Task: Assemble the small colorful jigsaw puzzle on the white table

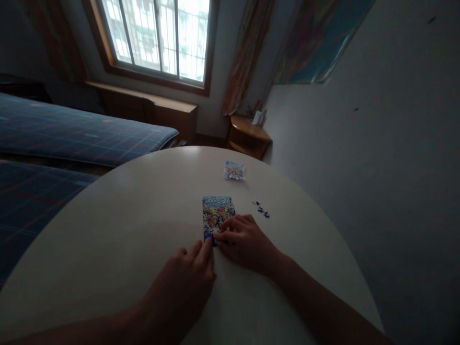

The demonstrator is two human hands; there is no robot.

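Note:
A small colourful jigsaw puzzle [214, 211] lies flat on a round white table [151, 201], with lettering along its far edge. At its near left corner, my left hand [192, 268] has bent fingers drawn together, their tips against a dark blue bit; what they grip is hidden. My right hand [244, 239] rests over the near right part of the puzzle, thumb and index finger closed on a dark blue puzzle piece [213, 240] at the near edge. Several loose puzzle pieces [264, 212] lie to the right of the puzzle.
Farther back on the table is a small picture sheet or packet [234, 170]. Beyond the left table edge stand beds with blue checked mattresses [79, 132]. A wooden corner shelf [249, 129] is behind the table, and a white wall [377, 158] runs along the right.

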